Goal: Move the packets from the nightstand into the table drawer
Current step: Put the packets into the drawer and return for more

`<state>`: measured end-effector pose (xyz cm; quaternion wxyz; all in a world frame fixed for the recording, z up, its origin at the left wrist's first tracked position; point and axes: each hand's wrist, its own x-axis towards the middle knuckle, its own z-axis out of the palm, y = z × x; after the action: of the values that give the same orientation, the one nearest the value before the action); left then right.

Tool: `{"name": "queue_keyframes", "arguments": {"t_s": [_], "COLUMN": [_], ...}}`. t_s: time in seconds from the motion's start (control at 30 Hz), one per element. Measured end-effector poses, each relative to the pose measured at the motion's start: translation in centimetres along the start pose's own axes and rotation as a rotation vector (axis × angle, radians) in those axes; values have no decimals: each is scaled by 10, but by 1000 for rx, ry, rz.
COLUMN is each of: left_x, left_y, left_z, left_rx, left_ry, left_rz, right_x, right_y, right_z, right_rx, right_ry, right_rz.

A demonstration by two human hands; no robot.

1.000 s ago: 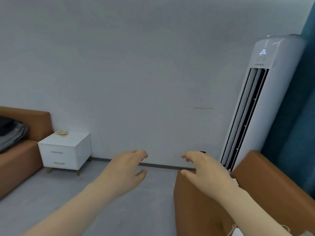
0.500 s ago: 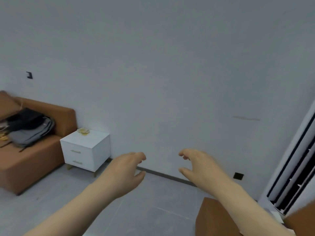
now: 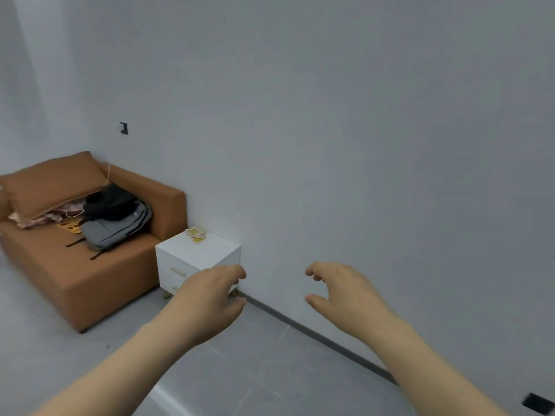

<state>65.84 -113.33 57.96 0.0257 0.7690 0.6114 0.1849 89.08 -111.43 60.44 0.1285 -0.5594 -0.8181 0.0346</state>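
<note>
1. Head view, task things. The packets (image 3: 196, 233) lie in a small loose heap of yellowish sachets at the far edge of the nightstand (image 3: 210, 252) top, close to the wall. The count is too small to read. None has been lifted, so the task has not started in any material sense.
2. Head view, furniture. The nightstand is white with two drawer fronts and stands in the left half of the scene, against the wall and just beside the right arm of the orange sofa (image 3: 90, 274). A grey backpack (image 3: 117, 231) and a dark bundle (image 3: 108, 202) sit on the sofa seat, apart from the packets.
3. Head view, hands. The left hand (image 3: 210, 298) and right hand (image 3: 345, 292) are both held out in front, palms down, with a gap between them. The left fingers (image 3: 237, 270) and right fingers (image 3: 315, 268) are loosely curled and relaxed, grasping nothing.
4. Reason for the posture (judgement): both hands are kept free and forward so that either can gather sachets on arrival. The left hand overlaps the nightstand's lower front in the picture but reads as much nearer, not in contact.
5. Step in hand (judgement): approach to the nightstand across the grey floor (image 3: 240, 370).
6. Not in view: the table and its drawer, so whether the drawer is open cannot be told.
7. Handling note (judgement): sachets are thin, light and stacked unevenly, so a pinch from above or a sweep into the palm suits them, and some may slide off towards the wall.
</note>
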Motion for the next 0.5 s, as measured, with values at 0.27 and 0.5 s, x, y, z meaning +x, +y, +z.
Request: {"name": "queue_keyframes", "arguments": {"t_s": [0.27, 0.5], "left_x": [130, 235], "left_y": [-116, -209], "left_z": [-6, 12], "left_rx": [12, 45], "left_ry": [-24, -20], "left_rz": [-54, -101], "right_x": [175, 324], "right_y": [-17, -16], "right_z": [37, 77], "right_rx": [37, 67], "right_ry": [-41, -66], "right_rz": [-10, -61]}}
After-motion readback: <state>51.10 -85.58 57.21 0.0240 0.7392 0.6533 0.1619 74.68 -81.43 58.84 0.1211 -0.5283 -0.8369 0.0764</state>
